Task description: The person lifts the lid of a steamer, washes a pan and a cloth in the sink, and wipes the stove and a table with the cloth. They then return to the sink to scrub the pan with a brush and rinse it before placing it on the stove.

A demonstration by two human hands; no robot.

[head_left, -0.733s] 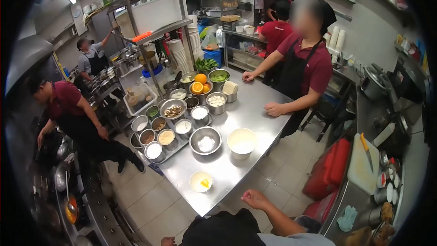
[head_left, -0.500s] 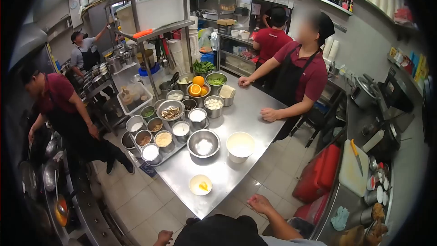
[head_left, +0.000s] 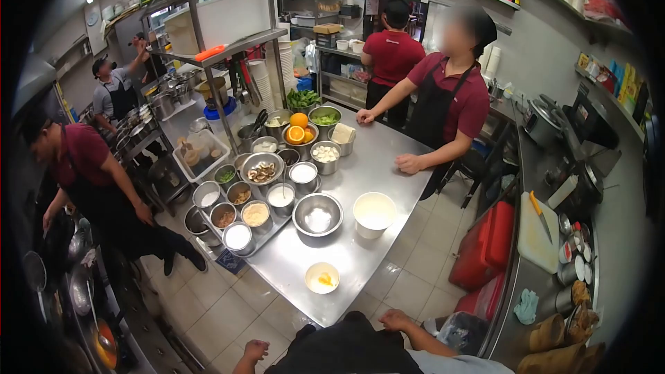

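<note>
At the bottom edge, my left hand hangs low in front of me, its fingers loosely bent and apart, holding nothing. My right hand is just off the table's near right edge, fingers relaxed, with nothing visible in it. Between and beyond them lies the corner of the steel table. Nearest to both hands on it is a small white bowl with something yellow inside. Behind that stand a wide steel mixing bowl and a white tub with pale contents. Neither hand touches these.
Several steel containers of ingredients crowd the table's left side, with sliced mushrooms and oranges. A co-worker leans on the far right edge. Another stands at the stove. A knife lies on a cutting board at right.
My view has shifted, so the table's items sit slightly further right. My right hand is closer to my body, and my left hand shows more fully. The co-worker at the table stays put.
</note>
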